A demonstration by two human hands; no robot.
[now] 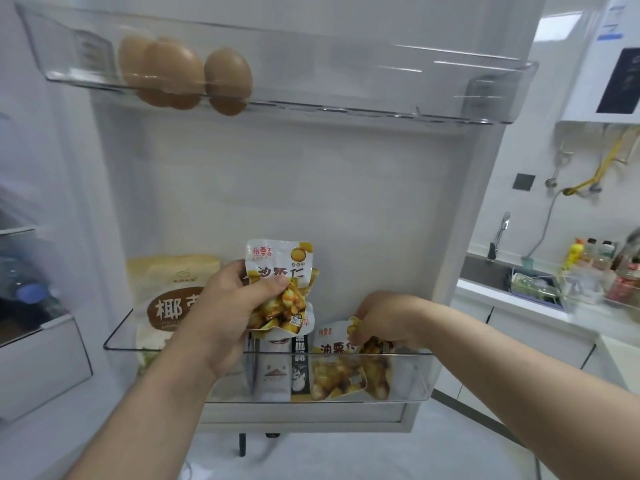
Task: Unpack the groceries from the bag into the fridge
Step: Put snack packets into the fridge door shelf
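The fridge door stands open in front of me, with a clear lower door bin [145, 346]. My left hand [239, 306] grips yellow and white chestnut snack packets [280, 289] just above the bin. My right hand [384, 318] pinches the top of another chestnut packet [336, 368], which stands inside the bin at the right. A cream coconut bag [169, 299] stands at the bin's left end. A white pouch [273, 372] and a black pouch [300, 368] stand in the middle. The grocery bag is out of view.
The upper door bin [346, 95] holds three brown eggs [194, 76] at its left. The fridge interior with a blue-capped bottle [31, 292] lies at the far left. To the right are a counter, a sink [485, 271] with a tap, and condiment bottles [595, 258].
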